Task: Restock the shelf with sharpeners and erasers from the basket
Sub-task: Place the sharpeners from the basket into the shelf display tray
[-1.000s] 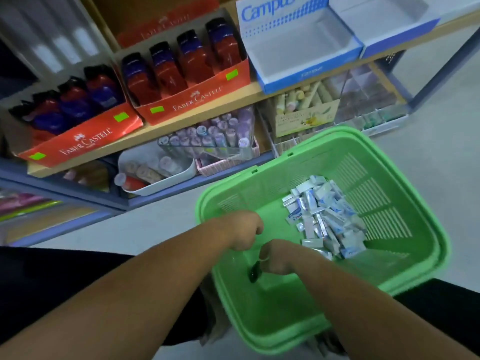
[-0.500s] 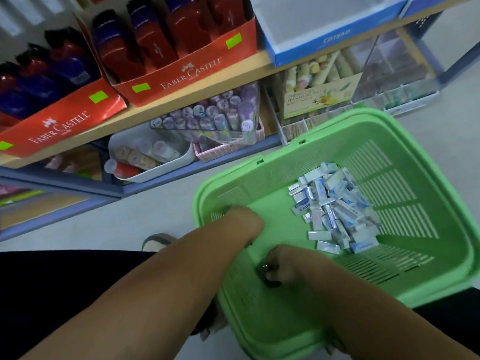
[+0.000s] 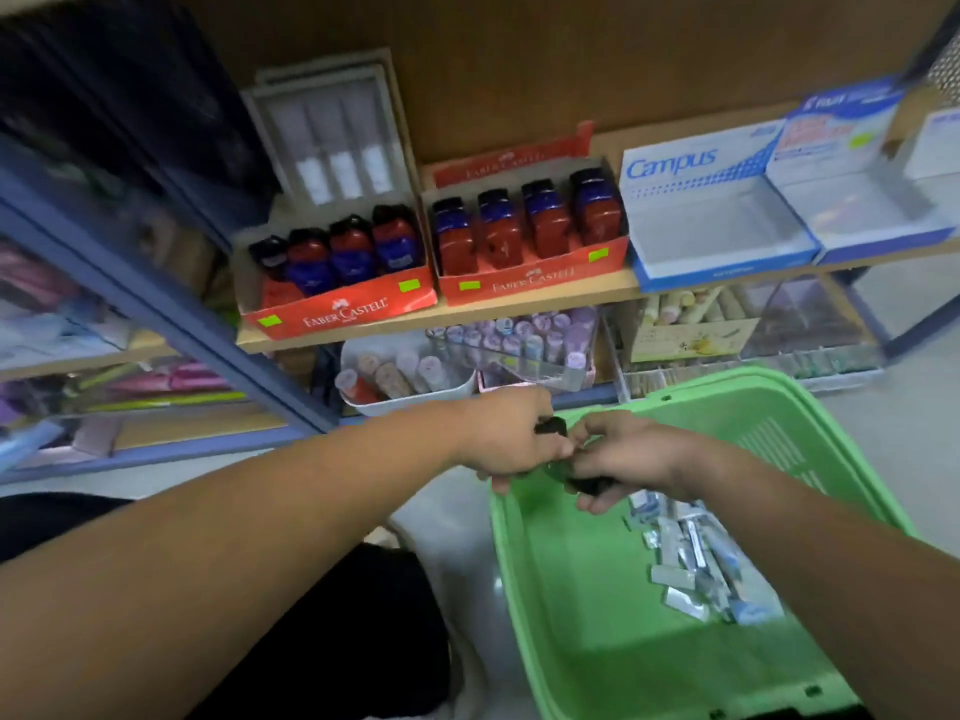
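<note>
Grips a small dark piece, likely a sharpener (image 3: 550, 426), in the left hand (image 3: 511, 441); pinches a second sharpener (image 3: 592, 483) in the right hand (image 3: 631, 457); holds both close together over the basket (image 3: 727, 389) rim, probably gathering a handful for the shelf (image 3: 519, 310); with erasers (image 3: 691, 558) heaped inside.

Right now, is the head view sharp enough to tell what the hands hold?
Head view: no; left hand and right hand each grip a small dark item, too smeared to identify. Motion blur streaks the blue-framed shelving; the Faber-Castell box lettering is legible.
</note>
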Demonstrator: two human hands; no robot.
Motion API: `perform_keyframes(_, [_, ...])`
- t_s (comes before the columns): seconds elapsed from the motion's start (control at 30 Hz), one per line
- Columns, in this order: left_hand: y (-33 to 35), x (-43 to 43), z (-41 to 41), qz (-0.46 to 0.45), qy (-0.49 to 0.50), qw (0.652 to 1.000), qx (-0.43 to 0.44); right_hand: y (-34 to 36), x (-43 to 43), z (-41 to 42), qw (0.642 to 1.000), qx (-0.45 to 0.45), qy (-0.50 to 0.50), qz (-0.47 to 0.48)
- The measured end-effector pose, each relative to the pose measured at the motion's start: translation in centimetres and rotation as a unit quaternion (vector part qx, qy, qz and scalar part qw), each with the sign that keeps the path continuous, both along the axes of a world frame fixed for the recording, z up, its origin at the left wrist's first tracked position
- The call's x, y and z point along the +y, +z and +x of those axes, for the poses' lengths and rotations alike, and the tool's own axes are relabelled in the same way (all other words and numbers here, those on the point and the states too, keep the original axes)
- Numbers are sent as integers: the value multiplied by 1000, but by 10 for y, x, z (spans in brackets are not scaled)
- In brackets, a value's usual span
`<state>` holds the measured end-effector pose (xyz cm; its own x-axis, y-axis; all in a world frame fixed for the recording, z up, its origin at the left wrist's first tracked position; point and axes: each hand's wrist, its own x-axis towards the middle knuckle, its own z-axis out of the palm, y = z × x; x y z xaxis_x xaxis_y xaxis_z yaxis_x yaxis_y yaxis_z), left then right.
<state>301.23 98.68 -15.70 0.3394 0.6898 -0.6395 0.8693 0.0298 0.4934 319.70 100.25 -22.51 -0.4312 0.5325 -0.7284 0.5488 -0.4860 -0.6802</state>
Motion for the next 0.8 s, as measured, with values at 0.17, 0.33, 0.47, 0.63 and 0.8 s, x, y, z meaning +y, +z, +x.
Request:
perform_keyframes(0.17, [56, -25, -61, -21, 86, 993, -83, 62, -3, -42, 997, 38, 30, 63])
perform_keyframes(0.33, [98, -27, -124, 39, 128, 987, -84, 114, -5, -98, 975, 108, -63, 185])
perform_keyframes(0.47, [107, -10, -180, 171, 208, 962, -53, 141, 7, -144, 953, 149, -120, 235])
perform_keyframes(0.63, [85, -2, -242, 292, 373, 875, -100, 143, 23, -195, 937, 169, -202, 232])
perform_keyframes(0.8, [79, 2, -260, 262, 428, 845, -185, 128, 26, -230, 933, 209, -234, 175])
